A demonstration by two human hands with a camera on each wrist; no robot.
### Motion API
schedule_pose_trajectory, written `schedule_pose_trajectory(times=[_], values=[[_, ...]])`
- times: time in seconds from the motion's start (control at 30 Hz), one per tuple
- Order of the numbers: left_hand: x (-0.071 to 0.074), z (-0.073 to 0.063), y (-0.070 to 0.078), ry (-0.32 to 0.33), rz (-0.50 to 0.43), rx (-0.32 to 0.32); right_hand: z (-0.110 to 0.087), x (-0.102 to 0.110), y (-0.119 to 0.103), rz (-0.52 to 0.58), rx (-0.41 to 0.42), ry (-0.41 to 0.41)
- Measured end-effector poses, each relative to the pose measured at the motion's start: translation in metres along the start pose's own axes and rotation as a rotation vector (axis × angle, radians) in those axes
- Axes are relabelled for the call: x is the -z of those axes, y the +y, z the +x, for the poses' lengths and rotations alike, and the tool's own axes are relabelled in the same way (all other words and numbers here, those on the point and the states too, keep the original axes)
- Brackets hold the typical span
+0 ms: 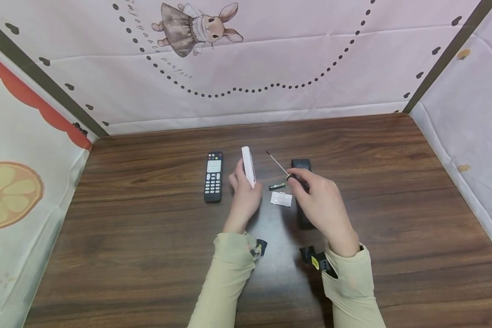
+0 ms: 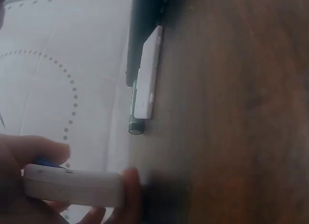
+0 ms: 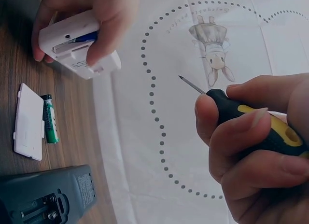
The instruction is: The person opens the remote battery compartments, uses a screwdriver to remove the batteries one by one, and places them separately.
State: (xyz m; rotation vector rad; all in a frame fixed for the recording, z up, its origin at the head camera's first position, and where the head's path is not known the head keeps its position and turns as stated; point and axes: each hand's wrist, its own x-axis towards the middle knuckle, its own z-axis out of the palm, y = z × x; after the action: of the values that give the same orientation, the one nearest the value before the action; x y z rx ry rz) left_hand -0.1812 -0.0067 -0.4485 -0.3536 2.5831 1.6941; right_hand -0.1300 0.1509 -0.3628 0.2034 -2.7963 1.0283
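My left hand [image 1: 245, 196] grips a small white remote-like device [image 1: 248, 167] and holds it on edge above the table. In the right wrist view its battery compartment is uncovered, with a blue battery [image 3: 88, 37] inside, partly behind the thumb. My right hand [image 1: 321, 200] holds a screwdriver [image 3: 227, 106] by its black and yellow handle. The tip points toward the white device, apart from it. Between the hands, a white battery cover [image 1: 281, 199] and a green battery [image 1: 277, 186] lie on the table.
A black remote [image 1: 212, 177] lies buttons up left of my left hand. Under my right hand lies another dark remote [image 3: 79, 190], back up, its battery compartment uncovered with springs showing. Printed cloth [image 1: 270, 105] hangs behind the wooden table [image 1: 147, 246] and at both sides.
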Motion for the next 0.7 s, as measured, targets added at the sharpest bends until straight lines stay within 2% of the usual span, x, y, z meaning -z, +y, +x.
schedule_pose_trajectory(times=[0.1,0.23,0.37,0.53,0.7], values=[[-0.002,-0.002,0.003,-0.013,0.152,-0.041,0.000,0.000,-0.001,0.003,0.002,-0.008],[-0.006,-0.004,0.011,-0.047,0.298,-0.076,0.001,0.001,-0.002,0.014,0.006,-0.014],[-0.009,-0.005,0.016,-0.053,0.390,-0.093,0.000,0.002,0.000,0.023,0.001,-0.013],[-0.013,-0.005,0.018,-0.038,0.484,-0.146,0.000,0.006,0.005,0.035,-0.019,-0.002],[-0.015,-0.004,0.021,-0.039,0.561,-0.147,-0.001,0.008,0.006,0.047,-0.035,-0.014]])
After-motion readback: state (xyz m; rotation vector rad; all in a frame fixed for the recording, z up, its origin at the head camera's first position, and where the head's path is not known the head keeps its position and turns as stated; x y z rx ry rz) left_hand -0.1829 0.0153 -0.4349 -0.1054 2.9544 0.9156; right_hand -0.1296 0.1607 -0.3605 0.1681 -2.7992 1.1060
